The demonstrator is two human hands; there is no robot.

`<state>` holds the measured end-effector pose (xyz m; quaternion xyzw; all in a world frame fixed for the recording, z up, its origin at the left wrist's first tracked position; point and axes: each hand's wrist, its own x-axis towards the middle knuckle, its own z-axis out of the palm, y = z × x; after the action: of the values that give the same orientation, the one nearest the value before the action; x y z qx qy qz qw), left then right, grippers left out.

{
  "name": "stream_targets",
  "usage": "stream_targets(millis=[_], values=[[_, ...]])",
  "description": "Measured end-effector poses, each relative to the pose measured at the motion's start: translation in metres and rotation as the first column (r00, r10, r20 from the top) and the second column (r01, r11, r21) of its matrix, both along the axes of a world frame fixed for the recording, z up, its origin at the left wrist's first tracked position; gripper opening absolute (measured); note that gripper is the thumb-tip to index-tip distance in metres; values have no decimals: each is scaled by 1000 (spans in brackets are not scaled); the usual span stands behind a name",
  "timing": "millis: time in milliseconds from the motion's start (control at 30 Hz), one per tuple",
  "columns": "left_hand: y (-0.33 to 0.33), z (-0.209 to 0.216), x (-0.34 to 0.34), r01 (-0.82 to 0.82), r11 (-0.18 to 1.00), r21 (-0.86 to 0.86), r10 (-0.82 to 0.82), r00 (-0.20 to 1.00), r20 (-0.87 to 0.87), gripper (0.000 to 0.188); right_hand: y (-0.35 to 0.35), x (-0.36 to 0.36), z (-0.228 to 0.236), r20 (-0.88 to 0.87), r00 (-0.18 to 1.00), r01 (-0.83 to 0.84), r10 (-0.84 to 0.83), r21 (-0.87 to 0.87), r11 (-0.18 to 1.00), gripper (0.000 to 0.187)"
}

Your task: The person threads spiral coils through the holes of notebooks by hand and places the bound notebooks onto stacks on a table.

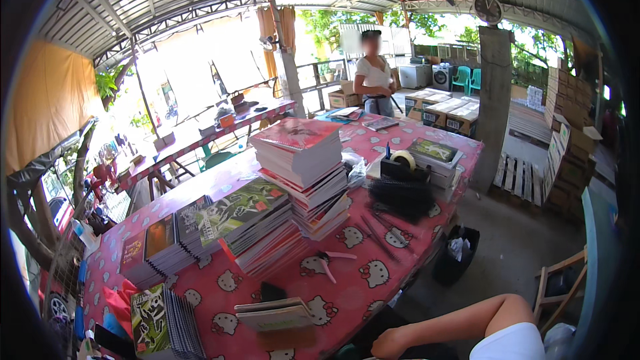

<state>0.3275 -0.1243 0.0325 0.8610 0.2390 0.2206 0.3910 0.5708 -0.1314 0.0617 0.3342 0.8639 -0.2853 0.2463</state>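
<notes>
My right hand (389,343) is low in the view, beside the near edge of the table (363,303), with the bent forearm reaching in from the lower right. Its fingers look curled closed, and anything inside them is hidden. A dark object (367,333) lies next to it. Closest on the tabletop is a small stack of pads (277,317). Pink-handled pliers (328,265) rest farther in. Tall piles of booklets (300,160) and spiral-bound notebooks (243,210) fill the table's middle, and another notebook stack (163,323) stands near left. My left hand is not in view.
A tape dispenser (402,163) sits by a black bundle (400,197) and more books (435,153). A black bin (457,253) stands on the floor at right. Another person (375,77) stands beyond the table, near cardboard boxes (443,110). A concrete post (493,107) rises at right.
</notes>
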Motion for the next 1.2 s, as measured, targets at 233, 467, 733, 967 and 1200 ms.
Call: stream_targets(millis=[233,467,733,967,1200], values=[[-6,0,-1,-13,999,41,14,1000,-19,20,-10,14,-21,-20,999,30,-30,-12,999,26],[-11,-1,-6,-20,999,45,22,999,-41,20,-16,26,-14,-15,999,33,-36,-149,988,28],[-6,-1,-15,53,999,-13,-54,994,-99,21,-1,38,-16,15,991,-122,130,-256,959,28],[34,61,-2,72,839,-539,-311,876,-368,26,75,38,-8,-815,575,186,-71,46,982,26],[56,31,57,535,775,-336,-630,700,-336,31,103,31,-26,-940,263,653,-218,7,757,29]])
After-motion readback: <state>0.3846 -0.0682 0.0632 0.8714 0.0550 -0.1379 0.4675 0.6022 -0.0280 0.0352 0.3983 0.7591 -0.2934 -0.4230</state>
